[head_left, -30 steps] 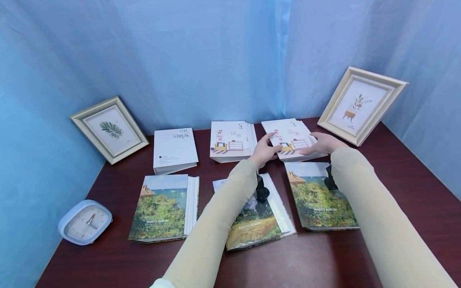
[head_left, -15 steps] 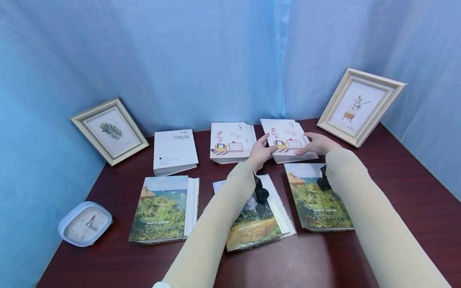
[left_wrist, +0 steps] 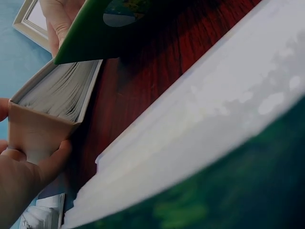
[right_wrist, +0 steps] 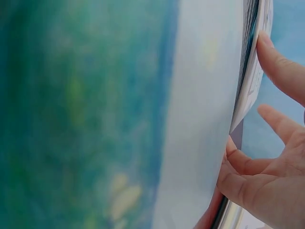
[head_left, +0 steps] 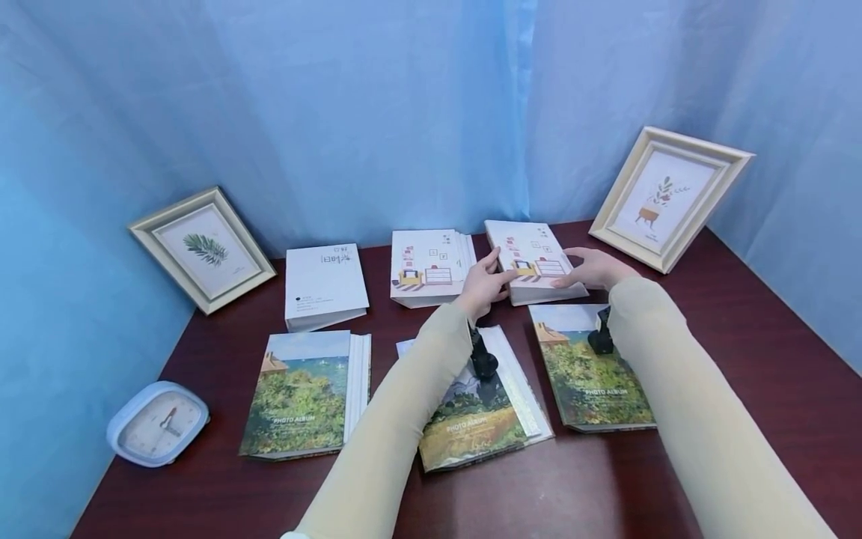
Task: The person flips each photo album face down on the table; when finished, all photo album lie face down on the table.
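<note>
A thick white photo album (head_left: 532, 251) with a yellow armchair drawn on its cover lies at the back of the table, between both hands. My left hand (head_left: 483, 288) grips its left side; in the left wrist view the thumb and fingers of the left hand (left_wrist: 21, 179) span the spine, and the pages (left_wrist: 59, 93) fan at the end. On the opposite side, my right hand (head_left: 592, 269) holds the album, its thumb over the cover's lower right. The right wrist view has the right hand (right_wrist: 274, 186) at the album's edge, partly hidden by a blurred green cover close to the lens.
Left of it lie a matching white album (head_left: 426, 258) and a plain white one (head_left: 325, 281). In front are three painted-landscape albums (head_left: 296, 389), (head_left: 471, 434), (head_left: 592, 374). Picture frames (head_left: 205, 251), (head_left: 667, 198) lean at both back corners. A blue clock (head_left: 158, 423) stands front left.
The white album has shifted slightly left and turned a little between the hands. My right hand has moved left with it; the left hand has stayed almost in place on its side.
</note>
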A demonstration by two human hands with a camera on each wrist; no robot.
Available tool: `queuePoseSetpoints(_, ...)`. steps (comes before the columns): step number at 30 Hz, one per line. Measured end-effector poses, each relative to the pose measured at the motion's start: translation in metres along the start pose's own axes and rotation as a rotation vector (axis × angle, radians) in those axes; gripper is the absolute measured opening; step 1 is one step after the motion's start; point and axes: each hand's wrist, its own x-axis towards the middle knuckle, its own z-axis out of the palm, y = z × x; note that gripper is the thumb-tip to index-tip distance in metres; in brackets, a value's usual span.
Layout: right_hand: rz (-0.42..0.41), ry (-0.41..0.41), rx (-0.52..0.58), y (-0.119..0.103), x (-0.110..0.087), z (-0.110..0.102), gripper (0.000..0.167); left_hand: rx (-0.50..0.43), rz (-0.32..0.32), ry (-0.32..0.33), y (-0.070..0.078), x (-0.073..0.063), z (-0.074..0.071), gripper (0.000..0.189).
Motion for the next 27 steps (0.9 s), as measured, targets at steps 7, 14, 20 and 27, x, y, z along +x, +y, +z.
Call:
queuePoseSetpoints(7,0.008,-0.014,0.001,-0.003,0.002,0.004,0.089,-0.083,-0.028,0.002,-0.002,-0.002,-0.005,0.064)
queuePoseSetpoints(14,0.017,-0.036,-0.006,-0.006,0.003,0.007,0.085,-0.057,-0.029,0.011,0.000,-0.001,-0.010,0.061)
queuePoseSetpoints(20,0.009,-0.068,0.026,-0.009,0.003,0.011,0.086,0.005,-0.021,0.007,0.007,-0.005,-0.014,0.060)
queuePoseSetpoints(27,-0.012,-0.096,0.077,-0.012,0.000,0.012,0.085,0.000,-0.018,0.001,0.014,-0.008,-0.019,0.058)
